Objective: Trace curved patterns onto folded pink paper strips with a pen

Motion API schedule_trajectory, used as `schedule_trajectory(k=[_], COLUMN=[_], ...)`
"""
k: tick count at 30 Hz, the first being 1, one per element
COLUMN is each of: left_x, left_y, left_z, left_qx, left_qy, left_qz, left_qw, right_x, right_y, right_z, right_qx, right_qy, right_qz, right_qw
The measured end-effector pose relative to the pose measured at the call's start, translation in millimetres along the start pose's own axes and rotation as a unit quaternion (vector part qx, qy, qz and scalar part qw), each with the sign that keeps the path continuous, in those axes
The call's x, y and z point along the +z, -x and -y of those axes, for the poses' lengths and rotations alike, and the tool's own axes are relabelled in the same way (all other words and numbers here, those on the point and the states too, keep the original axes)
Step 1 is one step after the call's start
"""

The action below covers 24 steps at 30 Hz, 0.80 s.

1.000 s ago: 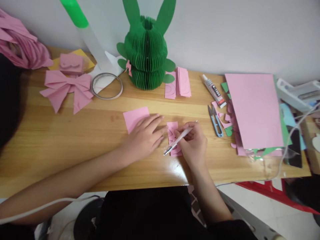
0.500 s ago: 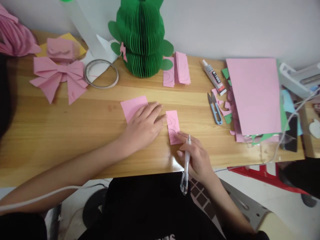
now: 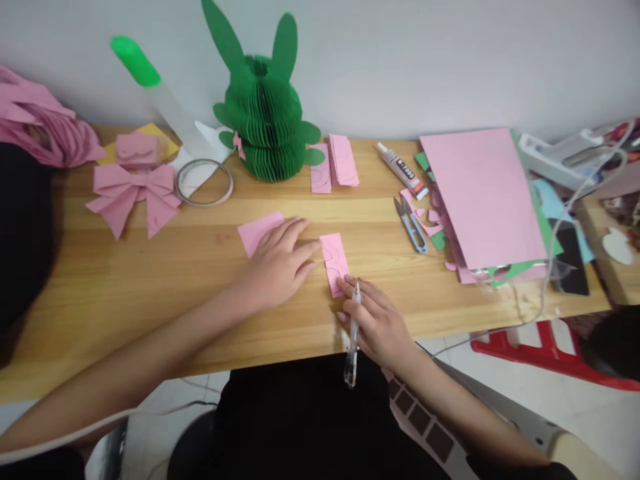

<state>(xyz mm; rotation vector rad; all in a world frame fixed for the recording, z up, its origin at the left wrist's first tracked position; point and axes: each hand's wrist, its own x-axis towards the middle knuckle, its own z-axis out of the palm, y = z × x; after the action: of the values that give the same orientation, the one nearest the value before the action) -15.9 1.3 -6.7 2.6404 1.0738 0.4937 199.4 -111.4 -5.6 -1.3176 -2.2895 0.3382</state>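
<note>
My left hand [image 3: 279, 261] lies flat on the wooden table [image 3: 150, 300], fingers stretched out over a pink paper square [image 3: 256, 231], its fingertips by a small pink card [image 3: 334, 260] with curved lines drawn on it. My right hand [image 3: 376, 321] sits near the table's front edge and holds a clear pen [image 3: 353, 337] that points back toward me, while its fingertips touch the card's near end.
A green honeycomb paper rabbit [image 3: 263, 113] stands at the back. Beside it lie pink cards [image 3: 334, 164], a glue tube [image 3: 403, 171], small snips [image 3: 412, 223], a large pink sheet [image 3: 481, 192] over scraps, a tape ring [image 3: 205, 180] and a pink bow [image 3: 134, 196].
My right hand stopped drawing on the card, drew back toward the table's edge and turned the pen so it points toward me. My left hand stayed put.
</note>
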Motion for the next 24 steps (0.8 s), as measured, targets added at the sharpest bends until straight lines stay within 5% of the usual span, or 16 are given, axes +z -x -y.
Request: schedule_trajectory(k=[5,10,20,24], left_x=[-3.7,-1.2,1.3,1.6], left_y=[0.1,0.2,-0.6,-1.0], left_z=[-6.4,-3.3,6.3,4.1], left_qx=[0.081,0.204,0.195,0.207], left_qy=[-0.044,-0.032,0.006,0.004], left_qz=[-0.024,0.025,0.038,0.02], left_qw=[0.995,0.978,0.98,0.978], right_x=[0.5,-0.2,-9.1,-19.4], right_y=[-3.1,-7.6,-32.3,-50.5], right_z=[0.2,1.8,0.1,-5.0], right_qx=[-0.012,-0.025,-0.03,0.032], right_qy=[0.022,0.048,0.052,-0.025], right_qz=[-0.016,-0.028,-0.042,-0.028], right_qw=[1.0,0.998,0.997,0.999])
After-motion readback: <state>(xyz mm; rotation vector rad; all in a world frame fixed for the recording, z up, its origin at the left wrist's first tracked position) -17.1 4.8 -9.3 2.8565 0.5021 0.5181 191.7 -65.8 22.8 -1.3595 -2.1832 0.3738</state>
